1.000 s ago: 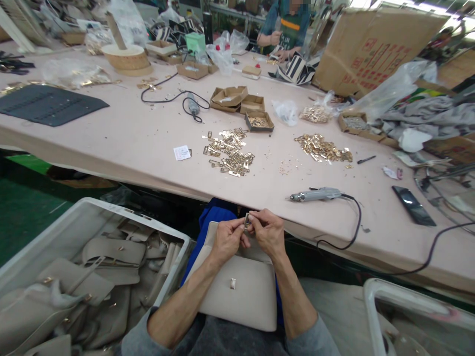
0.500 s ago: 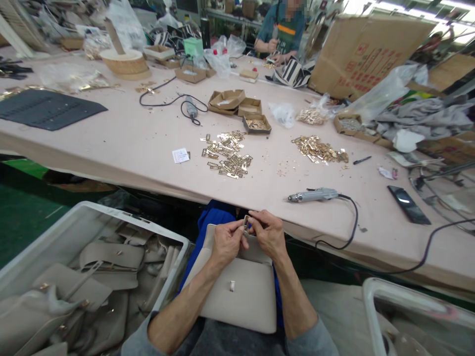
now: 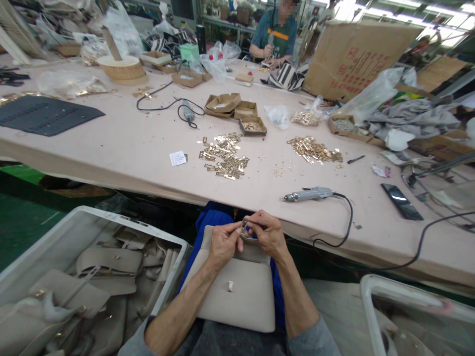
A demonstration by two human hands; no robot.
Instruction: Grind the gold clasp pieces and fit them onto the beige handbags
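A beige leather bag point(image 3: 237, 296) lies on my lap with a small metal fitting on its front. My left hand point(image 3: 221, 243) and my right hand point(image 3: 267, 234) meet at the bag's top edge. Both pinch a small metal clasp point(image 3: 244, 228) between fingertips, just below the table's front edge. An electric screwdriver point(image 3: 308, 195) with a black cord lies on the pink table point(image 3: 122, 143) just beyond my hands. Two heaps of gold metal plates point(image 3: 224, 158) and gold fittings point(image 3: 313, 150) lie further back.
A white bin point(image 3: 92, 217) of beige bag parts stands at my left, another white bin point(image 3: 393, 291) at my right. A black phone point(image 3: 401, 201), small cardboard boxes point(image 3: 232, 105), a dark mat point(image 3: 40, 114) and plastic bags lie on the table. Another person point(image 3: 276, 34) works at the far side.
My hands and the clasp stay together at the bag's top edge, with only small finger shifts. The view has drifted slightly.
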